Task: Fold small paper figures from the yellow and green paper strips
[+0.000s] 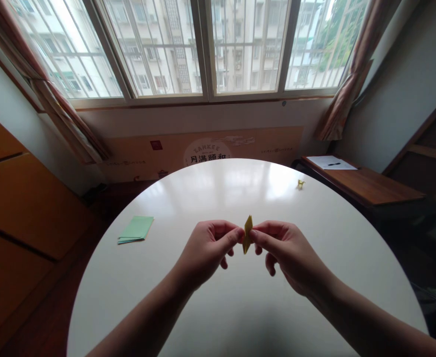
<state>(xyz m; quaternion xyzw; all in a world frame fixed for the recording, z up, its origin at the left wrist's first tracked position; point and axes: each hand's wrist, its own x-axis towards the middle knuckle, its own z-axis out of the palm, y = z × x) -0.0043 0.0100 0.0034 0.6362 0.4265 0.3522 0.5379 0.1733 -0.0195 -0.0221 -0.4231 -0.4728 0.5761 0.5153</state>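
Here, one folded yellow paper (248, 225) in the pinch of left hand (209, 249) and right hand (289, 249) (one yellow figurine (300, 184) beyond)

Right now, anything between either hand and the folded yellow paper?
Nothing visible: the left hand and right hand both pinch the folded yellow paper. The green paper and small yellow figure lie on the table, clear of both hands.
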